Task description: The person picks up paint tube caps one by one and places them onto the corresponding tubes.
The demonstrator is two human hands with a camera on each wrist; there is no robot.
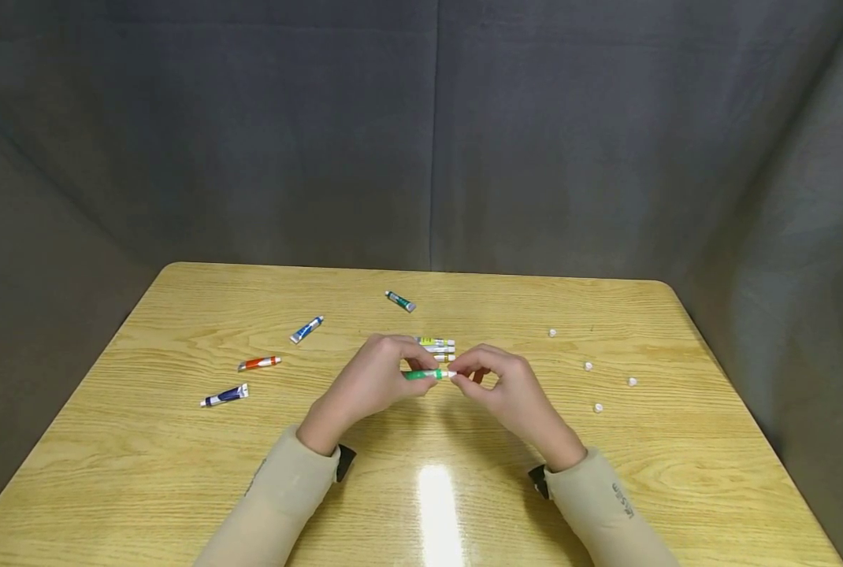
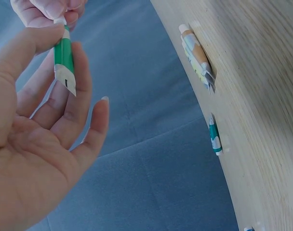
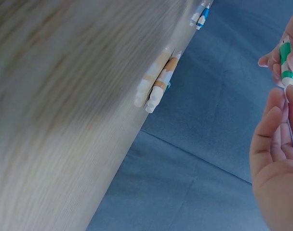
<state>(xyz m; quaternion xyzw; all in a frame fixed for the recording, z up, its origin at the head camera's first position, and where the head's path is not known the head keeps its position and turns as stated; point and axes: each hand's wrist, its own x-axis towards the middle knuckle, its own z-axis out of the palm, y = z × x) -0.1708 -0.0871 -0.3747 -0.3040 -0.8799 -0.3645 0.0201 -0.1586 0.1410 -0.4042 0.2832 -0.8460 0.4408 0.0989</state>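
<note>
Green tube (image 1: 423, 376) hovering above table (image 1: 677, 480); I'm pinching its body with left hand (image 1: 375, 378), its white end with right hand (image 1: 504, 387). From afar I'm judging light, steady, in-line pressure best, body squeezing needing restraint. Row of tubes (image 1: 445, 350) lying just beyond, limiting forward room; four small white caps (image 1: 598, 408) bounding right; table's side edges standing well apart.

Dark cloth (image 1: 287, 142) surrounds a wood-grain worktop (image 1: 677, 472)

On my remote head feed, I see the cloth hanging grey behind the worktop's far edge, a vertical seam (image 1: 434, 142) running down near its middle. More grey fabric flanks the left and right sides. My wrist feeds render it bluer. The worktop is yellowish-brown with rounded far corners, and I catch a bright, elongated light reflection (image 1: 439, 512) toward its near side.
</note>
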